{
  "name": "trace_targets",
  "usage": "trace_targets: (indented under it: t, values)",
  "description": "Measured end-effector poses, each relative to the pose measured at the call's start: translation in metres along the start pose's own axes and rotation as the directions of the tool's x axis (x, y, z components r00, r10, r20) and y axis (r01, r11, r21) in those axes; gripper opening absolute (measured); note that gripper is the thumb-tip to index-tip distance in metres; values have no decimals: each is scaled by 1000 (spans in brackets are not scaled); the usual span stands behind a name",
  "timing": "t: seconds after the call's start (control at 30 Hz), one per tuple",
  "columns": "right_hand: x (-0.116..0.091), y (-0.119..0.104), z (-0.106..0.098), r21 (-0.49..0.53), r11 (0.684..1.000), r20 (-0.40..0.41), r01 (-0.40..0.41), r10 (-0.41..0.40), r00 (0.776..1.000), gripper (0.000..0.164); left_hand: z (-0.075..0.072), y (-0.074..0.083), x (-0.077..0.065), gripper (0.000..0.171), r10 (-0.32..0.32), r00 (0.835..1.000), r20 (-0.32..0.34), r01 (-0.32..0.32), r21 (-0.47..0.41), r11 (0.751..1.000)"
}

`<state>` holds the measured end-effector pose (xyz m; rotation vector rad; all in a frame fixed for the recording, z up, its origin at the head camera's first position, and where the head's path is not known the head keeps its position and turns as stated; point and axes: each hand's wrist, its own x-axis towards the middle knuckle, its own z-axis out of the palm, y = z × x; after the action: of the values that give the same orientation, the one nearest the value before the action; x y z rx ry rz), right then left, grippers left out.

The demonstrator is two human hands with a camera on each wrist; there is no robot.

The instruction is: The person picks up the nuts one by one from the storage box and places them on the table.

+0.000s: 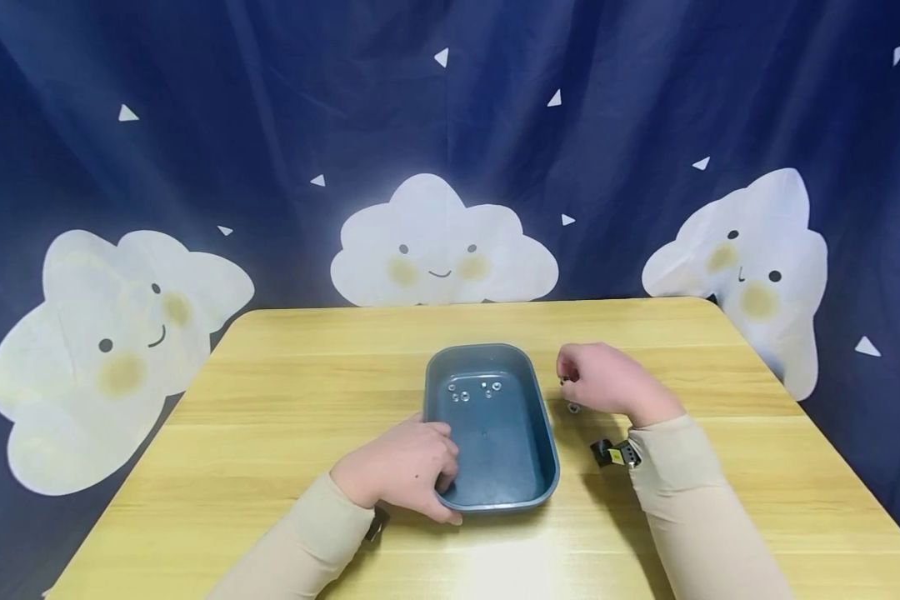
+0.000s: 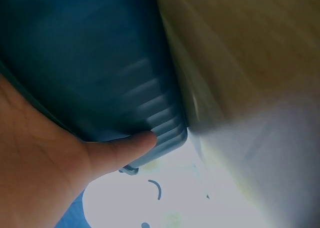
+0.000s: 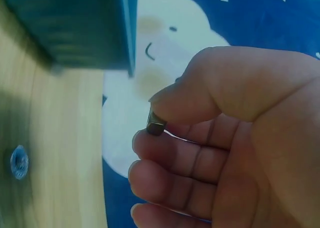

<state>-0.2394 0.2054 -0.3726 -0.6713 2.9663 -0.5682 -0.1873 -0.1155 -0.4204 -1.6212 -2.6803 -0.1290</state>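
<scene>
A dark blue plastic bin (image 1: 495, 454) stands on the table. My left hand (image 1: 401, 468) grips its near left corner, fingers curled over the rim and the thumb (image 2: 122, 150) pressed along the outer wall. Several small shiny nuts (image 1: 465, 397) lie in the far half of the bin. Right of the bin, just above the table, my right hand (image 1: 607, 379) pinches a small metal nut (image 3: 156, 125) between thumb and forefinger. Under that hand, another nut (image 1: 573, 408) with a wide, ring-like edge lies on the wood.
The light wooden table (image 1: 285, 375) reaches back to a dark blue curtain (image 1: 495, 117) printed with white clouds. Small black wrist cameras are strapped at both cuffs, the right one (image 1: 613, 452) hanging near the tabletop.
</scene>
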Motion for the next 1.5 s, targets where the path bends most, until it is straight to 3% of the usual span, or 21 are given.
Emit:
trace_targets:
  t: [0.63, 1.03, 1.5]
  values:
    - [-2, 44, 20, 26, 993, 178, -116, 110, 978, 11, 1, 0, 0, 50, 11, 1000, -9, -11, 8, 1000]
    - [0, 49, 32, 48, 990, 209, -131, 118, 971, 9, 2, 0, -1, 50, 3, 1000, -6, -3, 3, 1000]
    - [-3, 45, 27, 84, 988, 225, -133, 111, 968, 9, 2, -1, -1, 50, -8, 1000, 11, 8, -1, 1000]
